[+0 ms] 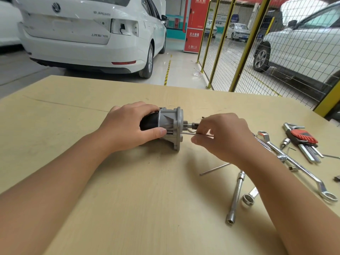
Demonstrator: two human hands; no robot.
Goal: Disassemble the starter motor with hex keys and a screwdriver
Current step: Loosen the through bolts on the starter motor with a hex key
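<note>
The starter motor (165, 126) lies on its side in the middle of the table (110, 190). The left hand (127, 126) wraps around its black end, with the thumb pressed on the near side. The grey metal end points toward the right hand (222, 137). That hand pinches a thin hex key (187, 133) just beside the grey end. The key's long part reaches into the motor, maybe into a bolt, but the tip is hard to see.

Right of the motor, past the right hand, lie more tools. A set of hex keys (303, 140) sits in a red holder, well apart from the motor. A long ring spanner (294, 162) lies nearer. A socket bar (236, 196) and a thin rod (214, 169) lie closer to the person. A white car (88, 34) is parked behind the table.
</note>
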